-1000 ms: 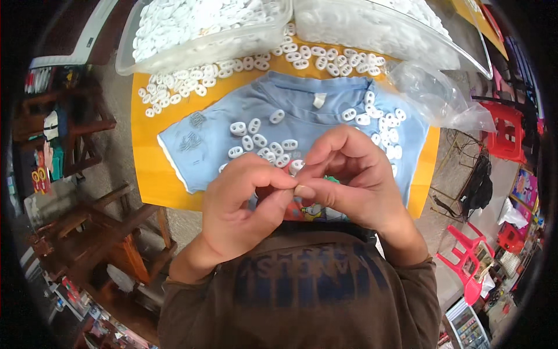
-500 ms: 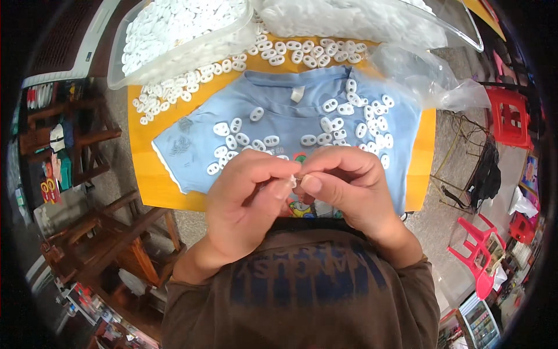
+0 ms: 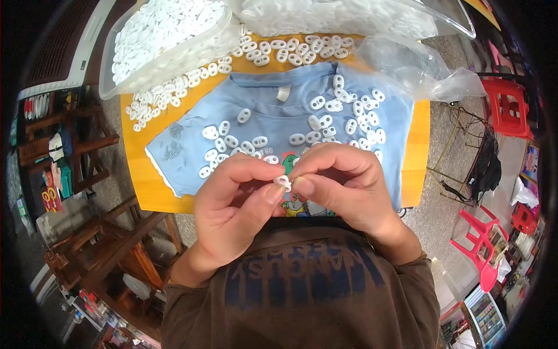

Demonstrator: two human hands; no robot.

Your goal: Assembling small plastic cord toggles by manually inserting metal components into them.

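Observation:
In front of my chest, my left hand (image 3: 229, 200) pinches a small white two-hole oval plastic piece (image 3: 282, 181) between thumb and fingertips. My right hand (image 3: 349, 189) is close against its right side, thumb and forefinger pressed together. Whatever those right fingertips hold is too small to make out. Both hands hover over the lower part of a light blue T-shirt (image 3: 195, 131) spread on a yellow-topped table (image 3: 138, 174). Loose white oval pieces (image 3: 244, 116) of the same kind lie scattered across the shirt, some hidden behind my hands.
A clear plastic tub (image 3: 107, 81) heaped with white pieces stands at the far left. Beside it is a clear container (image 3: 465, 26) with a bulging bag (image 3: 337, 17). More pieces (image 3: 294, 59) line the table's far side. Red plastic stools (image 3: 505, 107) and wooden furniture (image 3: 110, 250) flank the table.
The oval piece, mostly covered by my fingers before, now shows between my fingertips. My left thumb and fingers have shifted slightly left and down. The whole view has shifted a little too.

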